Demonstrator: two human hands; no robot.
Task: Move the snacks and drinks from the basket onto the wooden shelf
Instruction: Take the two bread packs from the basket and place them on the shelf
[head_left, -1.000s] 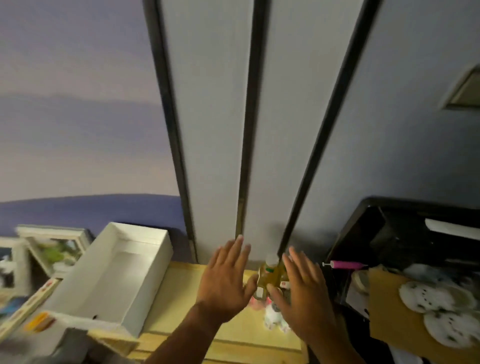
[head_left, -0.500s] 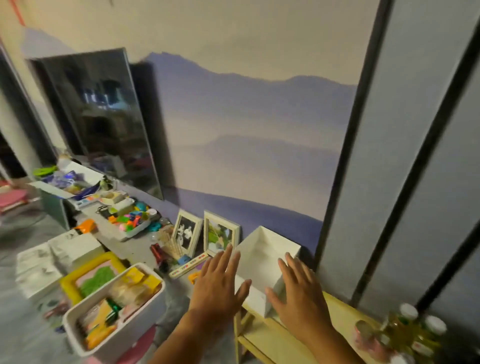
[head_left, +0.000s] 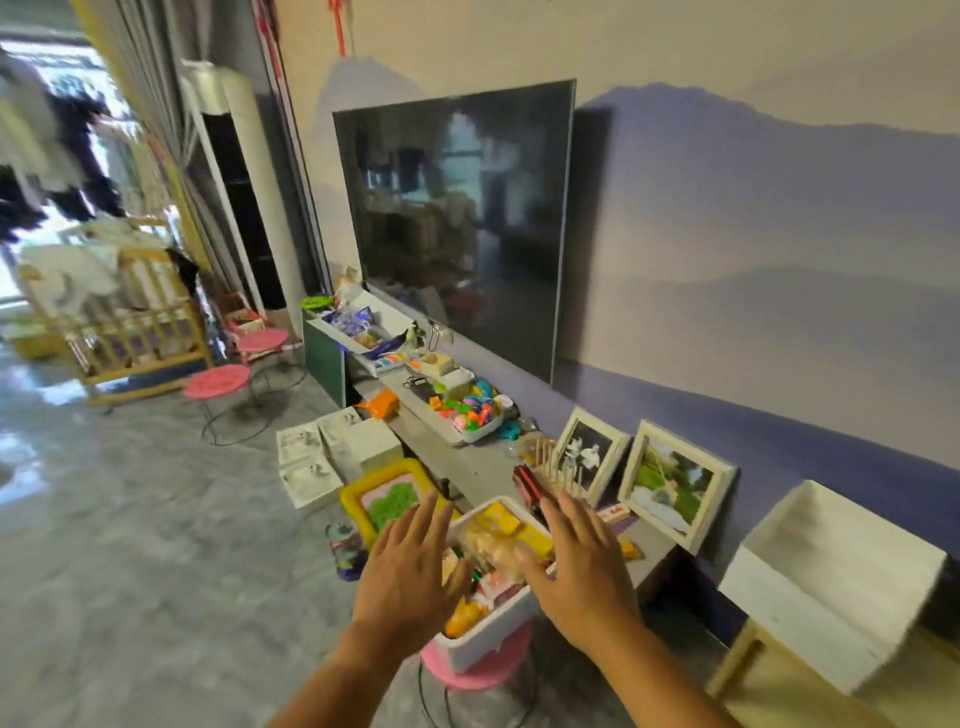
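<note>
The view has swung left from the wooden shelf (head_left: 810, 691) to the basket (head_left: 488, 642) on its pink stool; left hand (head_left: 408, 577) and right hand (head_left: 582, 571) hover above, fingers spread (holding nothing). Best reach straight down and grip one packet firmly

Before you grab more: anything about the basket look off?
Yes. The white basket sits on a small pink stool and overhangs its round seat, so it may tip. Both the left hand and the right hand hover open above it.
</note>
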